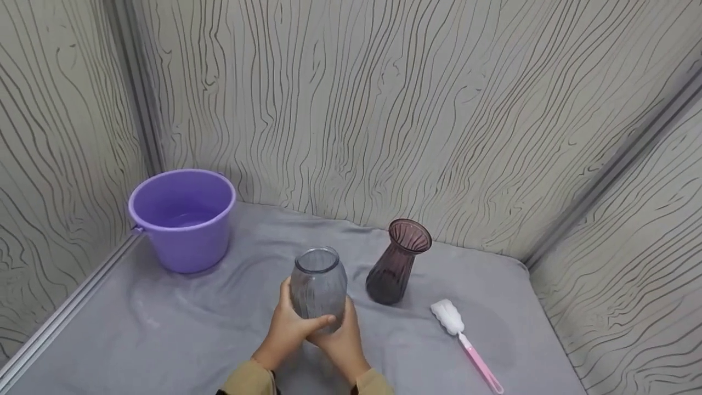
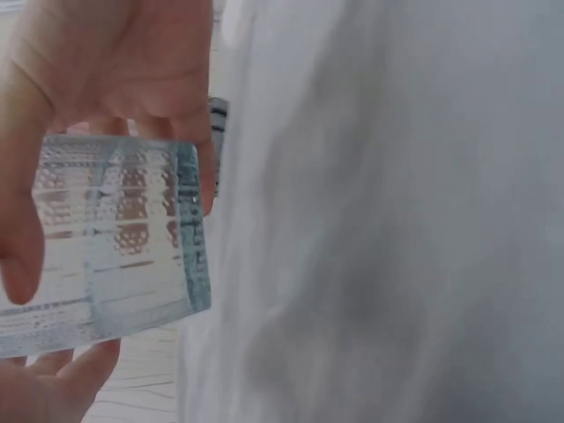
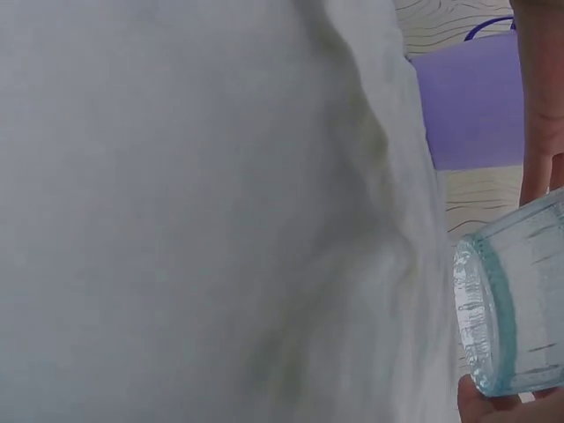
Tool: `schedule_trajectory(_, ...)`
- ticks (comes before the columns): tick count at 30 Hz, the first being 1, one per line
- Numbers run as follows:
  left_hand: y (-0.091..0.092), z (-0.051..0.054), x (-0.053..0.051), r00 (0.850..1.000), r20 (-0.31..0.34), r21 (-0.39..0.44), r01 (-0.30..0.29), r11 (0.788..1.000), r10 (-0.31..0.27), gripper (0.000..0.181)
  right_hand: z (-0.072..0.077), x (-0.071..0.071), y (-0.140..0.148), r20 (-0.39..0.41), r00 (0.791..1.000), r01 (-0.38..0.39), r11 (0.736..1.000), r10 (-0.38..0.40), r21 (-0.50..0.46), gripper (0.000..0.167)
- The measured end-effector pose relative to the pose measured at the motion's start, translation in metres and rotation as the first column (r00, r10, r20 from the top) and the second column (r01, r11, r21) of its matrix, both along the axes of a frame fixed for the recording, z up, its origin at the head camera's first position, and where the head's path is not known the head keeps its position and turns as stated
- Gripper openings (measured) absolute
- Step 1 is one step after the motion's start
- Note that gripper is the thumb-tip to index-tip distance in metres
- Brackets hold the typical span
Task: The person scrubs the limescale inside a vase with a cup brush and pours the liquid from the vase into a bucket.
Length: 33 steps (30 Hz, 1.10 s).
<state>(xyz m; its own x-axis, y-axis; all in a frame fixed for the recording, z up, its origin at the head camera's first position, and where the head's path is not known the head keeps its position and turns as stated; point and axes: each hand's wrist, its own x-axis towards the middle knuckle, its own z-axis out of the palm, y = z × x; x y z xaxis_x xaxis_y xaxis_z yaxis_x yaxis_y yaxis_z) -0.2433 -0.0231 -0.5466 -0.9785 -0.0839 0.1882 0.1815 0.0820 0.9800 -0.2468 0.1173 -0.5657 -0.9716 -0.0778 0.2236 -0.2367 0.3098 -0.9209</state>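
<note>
1. Glass jar (image 1: 318, 293) first: clear with a bluish tint, sitting a bit below the middle of the head view, mouth up. It's up in both hands, and the right wrist view shows the underside of its base, so it looks lifted off the cloth.
2. Left hand (image 1: 288, 329) is on the jar's 8 o'clock side, fingers wrapped and clamped on the glass, thumb lying across the front.
3. Right hand (image 1: 344, 337) has the 4 o'clock side, also clamped round the glass. Can't really tell how its thumb lies.
4. Tan sleeves (image 1: 249, 378) come in from 7 and 5 o'clock.
5. Purplish ribbed vase (image 1: 390, 280) stands near the jar, between 2 and 3 o'clock, flared rim up.
6. Brush (image 1: 451, 321) lies at 4 o'clock, white head, pink handle aimed at 5.
7. Purple bucket (image 1: 192, 247), upright, well apart at 10 o'clock.
8. Everything's over a wrinkled grey cloth (image 1: 192, 334), with a wood-grain wall (image 1: 329, 109) at 12.
</note>
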Motion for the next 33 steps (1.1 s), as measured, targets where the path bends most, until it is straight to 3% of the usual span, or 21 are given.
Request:
schedule_trajectory(4,-0.010,0.010,-0.004,0.999,-0.013,0.028,-0.034,0.999,0.035,0.112,0.013,-0.005,-0.011,-0.050,0.999,0.021,0.999,-0.019,0.047,0.101)
schedule_trajectory(7,-0.019,0.016,-0.007,0.996,-0.040,0.053,-0.078,0.996,0.080,0.108,0.023,-0.008,-0.021,-0.045,0.999,0.024,0.999,-0.022,0.046,0.102)
schedule_trajectory(12,-0.035,0.024,-0.013,0.990,-0.048,0.130,-0.125,0.984,0.132,0.102,0.035,-0.011,-0.035,-0.085,0.996,-0.008,0.999,0.011,0.034,0.101)
schedule_trajectory(17,-0.047,0.033,-0.023,0.987,-0.033,0.180,-0.148,0.973,0.156,0.097,0.041,-0.016,-0.041,-0.149,0.987,-0.048,0.998,0.053,0.039,0.101)
schedule_trajectory(24,-0.058,0.044,-0.035,0.980,-0.066,0.227,-0.170,0.959,0.190,0.089,0.051,-0.024,-0.047,-0.203,0.976,-0.075,0.997,0.079,0.026,0.093)
schedule_trajectory(29,-0.066,0.051,-0.038,0.980,-0.022,0.309,-0.182,0.933,0.199,0.081,0.059,-0.025,-0.053,-0.254,0.964,-0.064,0.997,0.074,0.046,0.086)
schedule_trajectory(33,-0.070,0.058,-0.040,0.988,0.034,0.440,-0.152,0.885,0.152,0.074,0.065,-0.028,-0.059,-0.277,0.958,-0.065,0.997,0.077,0.050,0.083)
